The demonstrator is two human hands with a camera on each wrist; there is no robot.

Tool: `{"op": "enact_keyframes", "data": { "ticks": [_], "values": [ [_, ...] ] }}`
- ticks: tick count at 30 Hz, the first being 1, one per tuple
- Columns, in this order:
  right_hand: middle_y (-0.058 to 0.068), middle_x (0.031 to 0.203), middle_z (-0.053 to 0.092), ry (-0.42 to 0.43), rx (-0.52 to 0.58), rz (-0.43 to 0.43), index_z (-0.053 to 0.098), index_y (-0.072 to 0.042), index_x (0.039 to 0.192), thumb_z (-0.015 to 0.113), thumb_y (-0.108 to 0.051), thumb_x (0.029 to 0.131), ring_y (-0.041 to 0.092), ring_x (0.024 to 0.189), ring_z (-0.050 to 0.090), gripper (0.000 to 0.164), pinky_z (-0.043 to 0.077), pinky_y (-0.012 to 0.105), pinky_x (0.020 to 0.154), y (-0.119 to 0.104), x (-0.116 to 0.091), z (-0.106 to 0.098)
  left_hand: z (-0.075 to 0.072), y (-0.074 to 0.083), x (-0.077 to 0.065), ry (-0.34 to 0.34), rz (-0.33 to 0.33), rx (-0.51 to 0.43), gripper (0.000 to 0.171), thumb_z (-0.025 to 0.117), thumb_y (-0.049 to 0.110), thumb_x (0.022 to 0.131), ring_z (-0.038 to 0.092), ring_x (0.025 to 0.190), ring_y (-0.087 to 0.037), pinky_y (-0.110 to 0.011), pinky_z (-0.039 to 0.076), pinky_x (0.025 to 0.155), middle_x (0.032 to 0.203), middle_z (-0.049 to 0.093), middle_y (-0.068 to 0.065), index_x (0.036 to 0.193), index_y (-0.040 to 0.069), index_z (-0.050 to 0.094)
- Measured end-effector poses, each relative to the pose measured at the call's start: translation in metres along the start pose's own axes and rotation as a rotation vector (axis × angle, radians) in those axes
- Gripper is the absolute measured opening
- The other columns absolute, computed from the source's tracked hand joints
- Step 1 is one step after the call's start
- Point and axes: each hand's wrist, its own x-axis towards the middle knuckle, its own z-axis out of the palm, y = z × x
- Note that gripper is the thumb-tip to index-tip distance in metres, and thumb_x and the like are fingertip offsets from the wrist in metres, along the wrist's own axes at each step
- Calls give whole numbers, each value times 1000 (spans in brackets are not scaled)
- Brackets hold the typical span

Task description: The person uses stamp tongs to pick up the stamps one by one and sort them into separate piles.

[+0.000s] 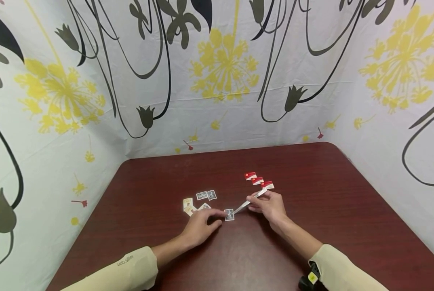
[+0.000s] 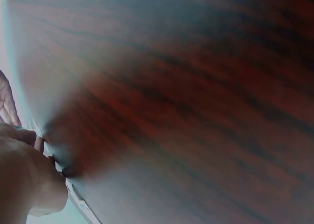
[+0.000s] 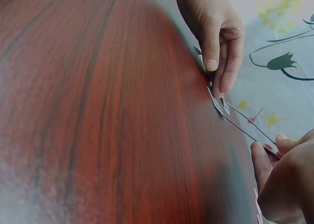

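Note:
A small grey stamp (image 1: 229, 214) with a white border lies on the table in front of me. My left hand (image 1: 202, 226) reaches it from the left, its index fingertip at the stamp's edge. In my right hand (image 1: 269, 207) I pinch a pair of metal tweezers (image 1: 251, 200), whose tips meet the stamp's right side. In the right wrist view, the two arms of the tweezers (image 3: 247, 130) stand apart; whether they grip the stamp cannot be made out. The left wrist view shows the left hand (image 2: 32, 177) only in part, at the edge.
Two grey stamps (image 1: 206, 195) lie behind my left hand. Several yellowish and pale stamps (image 1: 188, 203) sit to the left, partly overlapping. Three red-and-white stamps (image 1: 257, 180) form a diagonal row beyond my right hand. A patterned cloth (image 1: 220, 137) encloses the dark red table (image 1: 304, 173).

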Motion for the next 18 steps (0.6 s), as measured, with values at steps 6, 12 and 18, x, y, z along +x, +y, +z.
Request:
{"op": "enact_keyframes", "data": {
  "ticks": [6,12,18],
  "values": [
    [22,97,77,1,-8,-11,65,19,108,75,6,96,17,78,77,21,64,34,75,1,0,0,0,-1,0,3,3,1,28,78,8,96,69,119,-14,-41,52,105,120,77,9,122,19,81],
    [20,94,77,24,-19,-8,66,19,107,74,7,95,17,78,77,18,64,33,74,2,3,0,0,0,0,-2,-9,-5,28,78,9,96,68,120,-14,-41,51,106,121,77,10,123,20,81],
    [21,94,77,42,-21,-11,67,18,105,74,6,96,17,78,77,16,64,33,73,2,6,0,0,-1,0,-4,-5,0,29,77,9,96,69,120,-14,-41,51,106,121,77,9,123,20,81]
  ]
}}
